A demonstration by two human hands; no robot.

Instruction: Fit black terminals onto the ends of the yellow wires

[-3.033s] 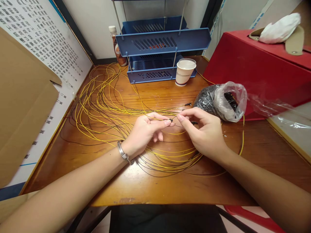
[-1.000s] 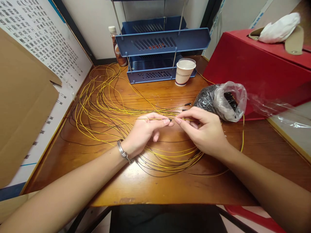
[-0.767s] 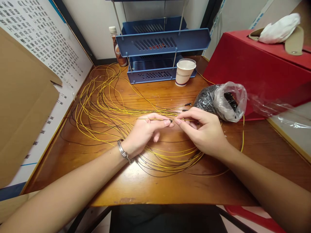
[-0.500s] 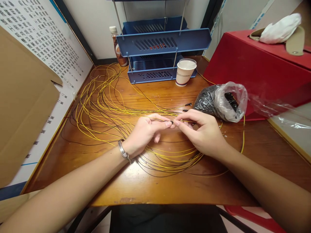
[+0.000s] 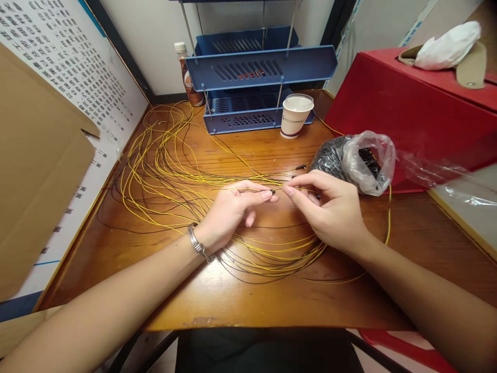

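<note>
Loops of thin yellow and black wire [image 5: 163, 176] lie spread over the wooden desk [image 5: 248, 300]. My left hand [image 5: 229, 210], with a metal bracelet at the wrist, pinches a thin wire whose small black tip [image 5: 274, 192] sticks out past thumb and forefinger. My right hand [image 5: 330, 207] faces it, its thumb and forefinger pinched on a yellow wire just right of that tip. The two pinches nearly touch above the wire pile at the desk's middle.
A blue stacked letter tray [image 5: 256, 77] stands at the back with a brown bottle [image 5: 187, 72] left of it and a paper cup [image 5: 295, 115] in front. A plastic bag of black parts [image 5: 351, 163] lies beside a red box [image 5: 411, 109]. Cardboard [image 5: 34, 171] leans on the left.
Both hands stay pinched at the same spot. My right fingertips closed in on the left ones half a second ago and have drawn slightly back to the right.
</note>
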